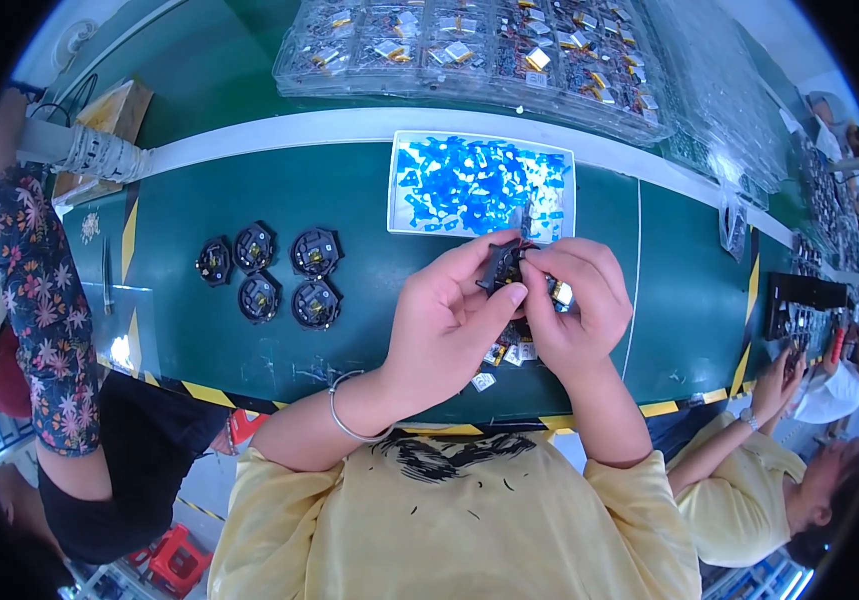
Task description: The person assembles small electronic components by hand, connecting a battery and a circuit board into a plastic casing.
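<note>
My left hand grips a black round plastic housing in front of my chest, thumb and fingers closed around its side. At the housing's right side, my right hand is closed in a pinch, and the fingertips hide what they hold there. A small silver-and-yellow piece shows by the right fingers; whether it is held or hangs from the housing I cannot tell. Under my hands lie several small silver-and-yellow battery parts. Beyond them stands a white tray of blue film pieces.
Several black housings with small parts inside sit on the green table to the left. Clear compartment trays of circuit parts stand behind the white rail. Tweezers lie far left. Co-workers flank me, one with a flowered sleeve.
</note>
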A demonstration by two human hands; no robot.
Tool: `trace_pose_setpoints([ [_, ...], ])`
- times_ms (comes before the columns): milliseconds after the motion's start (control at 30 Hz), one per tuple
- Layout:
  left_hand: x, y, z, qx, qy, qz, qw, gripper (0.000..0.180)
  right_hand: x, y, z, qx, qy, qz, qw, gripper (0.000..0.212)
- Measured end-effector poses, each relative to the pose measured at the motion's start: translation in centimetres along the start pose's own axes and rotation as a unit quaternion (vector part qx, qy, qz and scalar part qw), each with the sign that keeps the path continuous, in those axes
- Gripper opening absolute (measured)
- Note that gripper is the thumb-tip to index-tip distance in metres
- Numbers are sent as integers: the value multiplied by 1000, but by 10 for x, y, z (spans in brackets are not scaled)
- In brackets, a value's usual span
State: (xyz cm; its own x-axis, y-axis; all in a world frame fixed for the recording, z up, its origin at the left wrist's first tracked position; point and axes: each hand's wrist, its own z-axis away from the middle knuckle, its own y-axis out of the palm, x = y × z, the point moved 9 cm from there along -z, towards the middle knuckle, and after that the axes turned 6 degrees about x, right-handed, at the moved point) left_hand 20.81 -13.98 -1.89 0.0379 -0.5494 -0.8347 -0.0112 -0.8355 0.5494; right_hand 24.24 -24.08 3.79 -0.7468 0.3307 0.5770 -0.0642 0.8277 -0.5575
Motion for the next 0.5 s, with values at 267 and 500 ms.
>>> trace_pose_setpoints([
  [267,0,-6,-2,-10,33,-53,998,39,-53,42,23,90,288,-456,837,13],
  [500,3,-1,-4,-17,57,-137,989,41,-60,46,32,51,320,-554,767,9],
])
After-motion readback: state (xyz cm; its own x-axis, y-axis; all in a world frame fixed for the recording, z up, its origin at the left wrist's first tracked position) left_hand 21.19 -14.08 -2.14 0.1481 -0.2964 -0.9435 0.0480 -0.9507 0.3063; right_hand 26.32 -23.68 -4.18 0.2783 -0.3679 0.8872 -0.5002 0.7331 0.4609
